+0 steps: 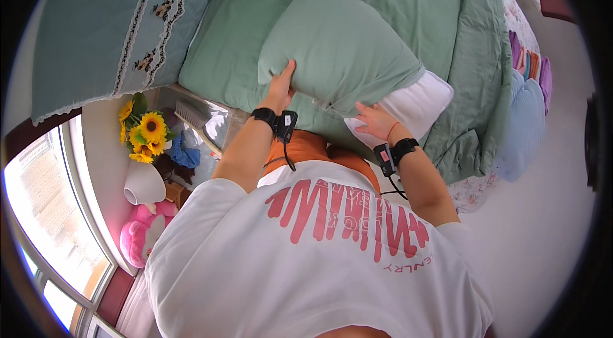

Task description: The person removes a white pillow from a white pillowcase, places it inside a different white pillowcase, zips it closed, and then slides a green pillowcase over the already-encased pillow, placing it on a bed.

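A light green pillowcase [335, 41] covers most of a white pillow [419, 101], whose lower right end sticks out of the case's opening. My left hand [282, 88] grips the case's lower left edge, thumb on top and the other fingers partly hidden beneath. At the opening, my right hand [376, 121] lies against the white pillow, its fingertips at the green hem. Whether those fingers pinch the fabric is unclear. Under the pillow spreads a green bed cover [239, 46].
A blue-grey padded headboard cover [100, 27] with lace trim rises at left. Beside the bed are artificial sunflowers [152, 128], a bed brush [190, 114], a white lampshade [143, 182] and a pink plush toy [143, 232]. A light blue cushion [522, 127] lies at right.
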